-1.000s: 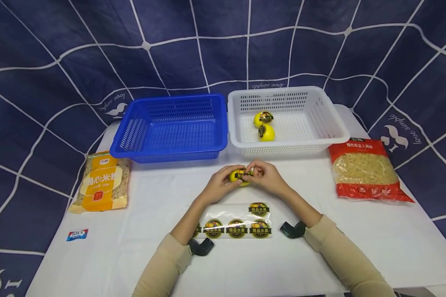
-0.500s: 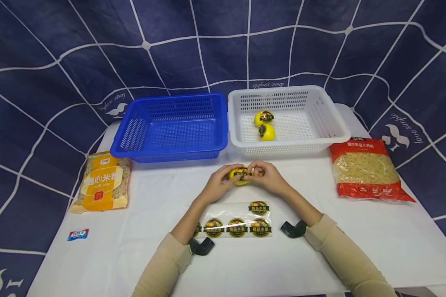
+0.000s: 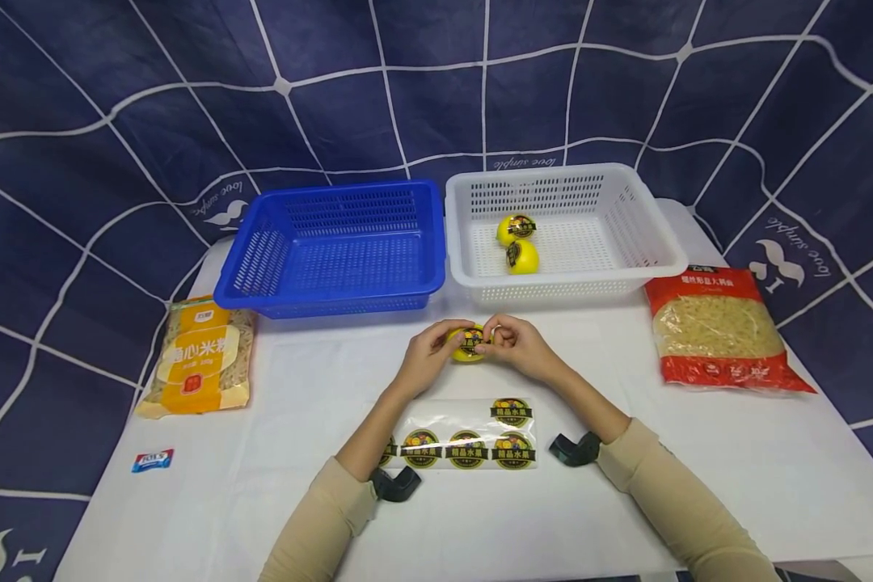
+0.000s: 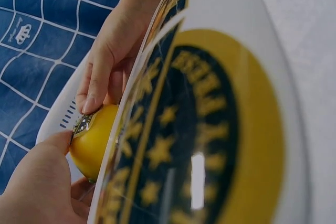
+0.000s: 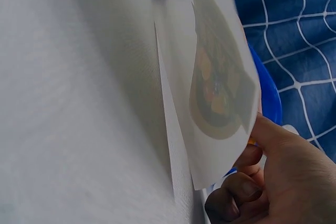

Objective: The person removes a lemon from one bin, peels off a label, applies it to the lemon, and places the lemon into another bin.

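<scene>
A yellow lemon (image 3: 463, 353) with a round black-and-gold fruit sticker (image 3: 471, 341) on its upper side is at the middle of the table, between both hands. My left hand (image 3: 423, 360) grips its left side, fingers behind and thumb in front. At its right end, my right hand (image 3: 521, 347) holds the lemon with thumb and index finger, the thumb at the sticker's edge and the other fingers curled in. The left wrist view shows the lemon (image 4: 94, 145) with right fingertips touching the sticker. Below the hands lies a clear-white sticker sheet (image 3: 444, 415) carrying several matching stickers.
A white basket (image 3: 567, 284) holding two stickered lemons (image 3: 525, 257) stands behind the hands, beside a blue basket (image 3: 342, 305). An orange pasta bag (image 3: 198, 356) lies left, a red pasta bag (image 3: 720, 327) right. A small red-and-blue packet (image 3: 153, 461) is at front left.
Both hands stay around the lemon, which has turned slightly. The right thumb and fingers have shifted a little along the sticker. The sticker sheet has moved slightly right.
</scene>
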### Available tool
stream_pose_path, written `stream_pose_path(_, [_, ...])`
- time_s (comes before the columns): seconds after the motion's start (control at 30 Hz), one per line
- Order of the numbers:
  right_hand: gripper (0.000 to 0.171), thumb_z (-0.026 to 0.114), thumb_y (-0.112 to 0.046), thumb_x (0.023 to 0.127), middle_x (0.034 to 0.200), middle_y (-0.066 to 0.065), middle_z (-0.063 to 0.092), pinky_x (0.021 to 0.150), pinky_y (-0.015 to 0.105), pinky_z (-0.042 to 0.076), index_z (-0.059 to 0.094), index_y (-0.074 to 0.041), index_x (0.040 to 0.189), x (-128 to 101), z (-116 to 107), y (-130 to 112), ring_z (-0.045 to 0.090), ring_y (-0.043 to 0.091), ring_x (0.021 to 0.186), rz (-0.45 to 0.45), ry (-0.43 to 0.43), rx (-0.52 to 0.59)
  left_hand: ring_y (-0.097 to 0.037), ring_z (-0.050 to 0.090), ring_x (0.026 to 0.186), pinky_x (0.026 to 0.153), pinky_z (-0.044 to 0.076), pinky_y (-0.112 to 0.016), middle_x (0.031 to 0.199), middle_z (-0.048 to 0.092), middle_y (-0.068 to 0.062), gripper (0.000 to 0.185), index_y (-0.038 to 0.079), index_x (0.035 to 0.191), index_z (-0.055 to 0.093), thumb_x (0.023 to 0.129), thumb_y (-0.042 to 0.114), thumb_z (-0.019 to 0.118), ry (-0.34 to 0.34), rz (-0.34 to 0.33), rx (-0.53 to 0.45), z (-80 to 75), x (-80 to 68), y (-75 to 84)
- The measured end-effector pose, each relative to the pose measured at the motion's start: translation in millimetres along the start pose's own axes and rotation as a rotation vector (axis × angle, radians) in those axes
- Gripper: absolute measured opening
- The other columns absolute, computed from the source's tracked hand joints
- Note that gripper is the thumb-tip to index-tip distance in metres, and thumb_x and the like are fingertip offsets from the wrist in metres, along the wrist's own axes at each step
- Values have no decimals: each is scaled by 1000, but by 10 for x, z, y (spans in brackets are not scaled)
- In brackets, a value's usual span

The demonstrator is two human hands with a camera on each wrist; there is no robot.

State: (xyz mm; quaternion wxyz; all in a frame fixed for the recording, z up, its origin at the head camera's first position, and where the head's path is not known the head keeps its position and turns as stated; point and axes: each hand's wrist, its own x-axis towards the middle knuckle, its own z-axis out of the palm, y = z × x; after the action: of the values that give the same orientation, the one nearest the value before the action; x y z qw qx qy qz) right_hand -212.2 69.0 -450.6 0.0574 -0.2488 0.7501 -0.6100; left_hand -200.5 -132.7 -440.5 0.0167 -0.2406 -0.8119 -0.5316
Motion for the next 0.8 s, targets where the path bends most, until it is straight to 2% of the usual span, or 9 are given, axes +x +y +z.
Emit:
stream_pose_path(0.1, [17, 69, 1, 80, 59, 17, 44, 46, 21, 31, 55, 4, 89, 1, -2, 2, 36, 9, 49, 3, -6, 1, -18, 55, 88, 74, 46, -26, 113, 62, -12, 24, 2, 115, 62, 94, 9, 53, -6, -17, 1, -5, 1, 11])
stream_pose_path(0.3, [15, 69, 1, 80, 61, 20, 44, 46, 20, 31, 55, 3, 87, 4, -10, 15, 37, 9, 51, 15, -17, 16, -21, 56, 105, 86, 47, -33, 116, 61, -11, 24, 2, 115, 61, 95, 10, 52, -29, -34, -26, -15, 5, 12])
stream_pose_path(0.5, [14, 68, 2, 81, 63, 24, 46, 47, 20, 32, 55, 4, 87, 2, -18, 21, 39, 10, 52, 26, -26, 41, -22, 53, 112, 94, 44, -35, 118, 60, -12, 25, 1, 117, 60, 95, 8, 51, -43, -33, -71, -21, 10, -3])
stream_pose_path(0.8, [11, 64, 2, 84, 61, 15, 46, 47, 19, 30, 56, 4, 90, 6, -35, 50, 37, 8, 52, 23, -36, 73, -21, 53, 111, 94, 43, -36, 118, 60, -12, 24, 1, 116, 61, 95, 8, 51, -51, -39, -115, -25, 26, -42])
